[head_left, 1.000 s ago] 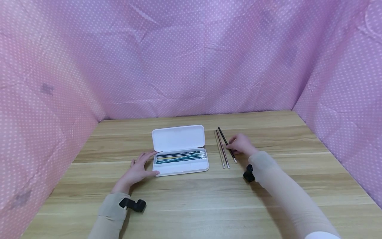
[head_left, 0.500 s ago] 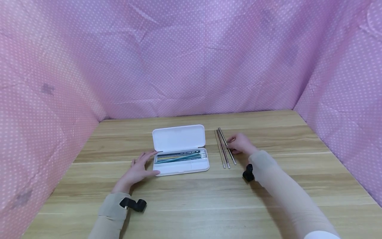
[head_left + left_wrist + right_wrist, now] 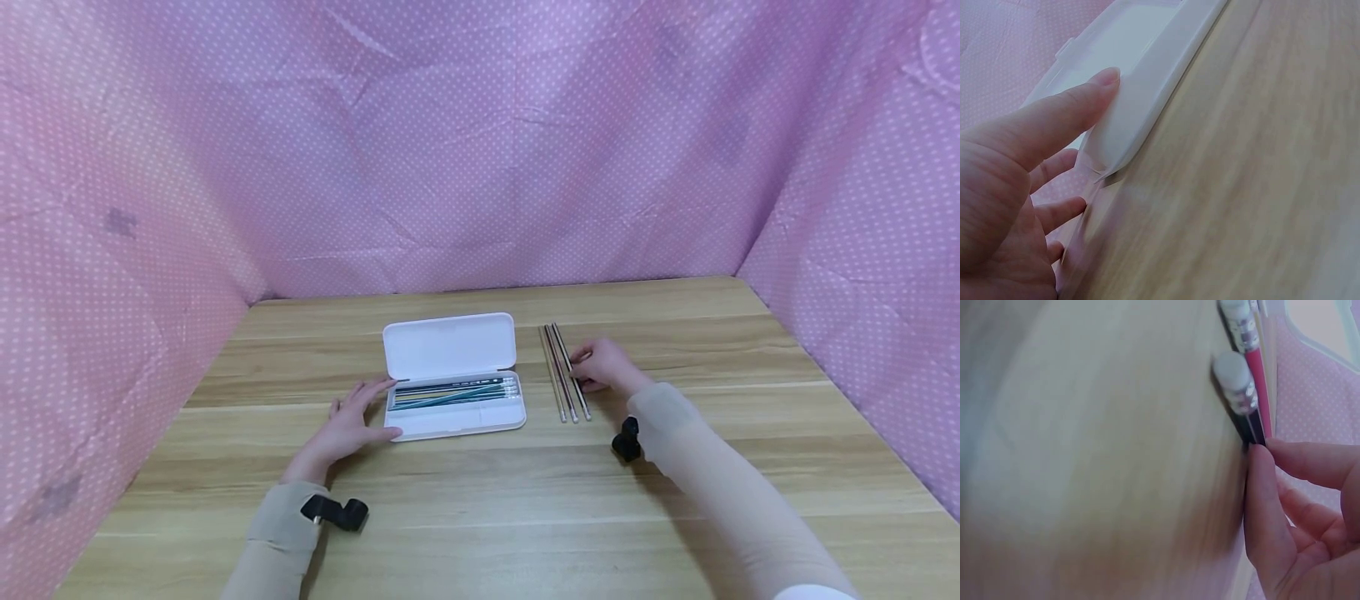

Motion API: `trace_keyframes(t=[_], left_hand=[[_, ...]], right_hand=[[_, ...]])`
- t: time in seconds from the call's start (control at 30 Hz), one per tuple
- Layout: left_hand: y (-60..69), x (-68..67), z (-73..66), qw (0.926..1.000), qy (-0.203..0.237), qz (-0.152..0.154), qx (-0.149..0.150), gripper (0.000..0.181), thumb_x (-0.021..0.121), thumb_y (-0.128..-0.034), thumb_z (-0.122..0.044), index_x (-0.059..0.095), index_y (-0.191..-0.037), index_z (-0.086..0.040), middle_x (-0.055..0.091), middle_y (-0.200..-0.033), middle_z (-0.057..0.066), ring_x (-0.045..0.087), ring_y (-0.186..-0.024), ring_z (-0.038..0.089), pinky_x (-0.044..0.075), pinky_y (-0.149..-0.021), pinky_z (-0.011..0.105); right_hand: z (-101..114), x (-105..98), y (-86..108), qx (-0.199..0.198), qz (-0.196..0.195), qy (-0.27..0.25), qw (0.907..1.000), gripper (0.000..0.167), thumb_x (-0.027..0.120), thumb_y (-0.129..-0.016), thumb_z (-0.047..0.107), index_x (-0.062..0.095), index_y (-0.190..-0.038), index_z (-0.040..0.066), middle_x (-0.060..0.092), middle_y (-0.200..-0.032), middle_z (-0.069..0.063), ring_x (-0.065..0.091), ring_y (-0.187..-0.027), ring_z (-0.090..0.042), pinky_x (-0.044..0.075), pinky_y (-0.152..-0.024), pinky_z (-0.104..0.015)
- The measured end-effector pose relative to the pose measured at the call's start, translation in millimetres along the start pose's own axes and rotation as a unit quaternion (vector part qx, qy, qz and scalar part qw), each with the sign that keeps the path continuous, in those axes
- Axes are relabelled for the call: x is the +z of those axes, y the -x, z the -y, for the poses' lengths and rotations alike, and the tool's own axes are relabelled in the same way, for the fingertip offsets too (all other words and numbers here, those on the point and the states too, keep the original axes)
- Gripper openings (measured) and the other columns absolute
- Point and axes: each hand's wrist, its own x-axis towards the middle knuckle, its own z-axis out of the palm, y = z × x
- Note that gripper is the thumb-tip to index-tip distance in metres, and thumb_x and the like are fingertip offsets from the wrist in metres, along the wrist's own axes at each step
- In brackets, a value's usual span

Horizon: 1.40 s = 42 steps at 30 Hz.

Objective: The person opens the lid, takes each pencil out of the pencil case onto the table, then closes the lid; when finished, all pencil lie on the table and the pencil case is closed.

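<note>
Lying on the desk (image 3: 480, 517), 2 pencils (image 3: 559, 367) are flanked by a black pencil (image 3: 578, 390) pinched between the fingers of the right hand (image 3: 606, 364), while the open case (image 3: 450, 427) is seemingly steadied by the left hand (image 3: 348, 425), fingers spread.

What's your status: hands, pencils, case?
Left hand touching open white case, left end. Right hand pinching black pencil, rightmost of three on table. Other two pencils lie between it and case.

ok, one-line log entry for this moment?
left hand: touching open white case | right hand: pinching dark pencil | two loose pencils alongside | other pencils inside case
</note>
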Motion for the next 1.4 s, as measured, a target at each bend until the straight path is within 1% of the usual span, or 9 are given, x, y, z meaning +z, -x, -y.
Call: trace_keyframes(t=[0.17, 0.37, 0.6, 1.07, 1.3, 1.4], left_hand=[[0.0, -0.3, 0.2, 1.0000, -0.001, 0.000, -0.002, 0.084, 0.078, -0.0750, -0.039, 0.036, -0.145, -0.019, 0.026, -0.154, 0.016, 0.002, -0.143, 0.046, -0.011, -0.106, 0.068], [1.0, 0.2, 0.2, 1.0000, -0.003, 0.000, 0.000, 0.083, 0.078, -0.0753, -0.037, 0.037, -0.145, -0.018, 0.026, -0.154, 0.016, 0.002, -0.143, 0.046, -0.010, -0.106, 0.068], [1.2, 1.0, 0.9, 1.0000, -0.004, 0.000, -0.002, 0.083, 0.078, -0.0750, -0.038, 0.037, -0.145, -0.019, 0.026, -0.154, 0.016, 0.002, -0.143, 0.046, -0.011, -0.106, 0.068], [1.3, 1.2, 1.6, 1.0000, 0.003, 0.001, -0.001, 0.083, 0.078, -0.0751, -0.038, 0.037, -0.145, -0.019, 0.025, -0.155, 0.016, 0.000, -0.143, 0.046, -0.011, -0.106, 0.068], [1.4, 0.5, 1.0, 1.0000, 0.008, 0.002, 0.000, 0.082, 0.078, -0.0752, -0.037, 0.038, -0.144, -0.020, 0.024, -0.155, 0.016, 0.000, -0.143, 0.046, -0.011, -0.106, 0.068], [1.1, 0.3, 0.9, 1.0000, 0.008, 0.002, 0.003, 0.082, 0.078, -0.0754, -0.037, 0.038, -0.144, -0.020, 0.024, -0.155, 0.016, 0.000, -0.143, 0.046, -0.012, -0.106, 0.068]], right_hand=[[-0.2, -0.2, 0.2, -0.003, 0.004, -0.007, 1.0000, 0.033, 0.063, -0.084, -0.001, 0.055, -0.115, -0.010, 0.063, -0.097, -0.015, 0.060, -0.063, -0.012, 0.058, -0.061, -0.027], [0.5, 1.4, 0.9, -0.002, 0.007, -0.011, 0.9999, 0.033, 0.063, -0.083, -0.001, 0.055, -0.114, -0.010, 0.062, -0.098, -0.015, 0.060, -0.065, -0.012, 0.057, -0.062, -0.027], [2.0, 3.7, 0.9, 0.004, 0.004, -0.015, 0.9999, 0.030, 0.063, -0.083, -0.003, 0.055, -0.111, -0.009, 0.062, -0.093, -0.013, 0.060, -0.066, -0.013, 0.057, -0.061, -0.027], [1.1, 2.9, -0.2, 0.000, 0.004, -0.025, 0.9997, 0.029, 0.063, -0.083, -0.003, 0.055, -0.109, -0.010, 0.060, -0.086, -0.009, 0.058, -0.065, -0.012, 0.057, -0.060, -0.028], [-1.2, -1.2, -0.5, -0.008, 0.019, -0.043, 0.9989, 0.029, 0.060, -0.085, -0.003, 0.054, -0.112, -0.011, 0.061, -0.093, -0.013, 0.061, -0.070, -0.013, 0.058, -0.066, -0.030], [0.5, -3.1, 0.1, -0.008, 0.018, -0.045, 0.9988, 0.030, 0.060, -0.085, -0.003, 0.054, -0.114, -0.011, 0.062, -0.096, -0.015, 0.062, -0.073, -0.014, 0.059, -0.067, -0.031]])
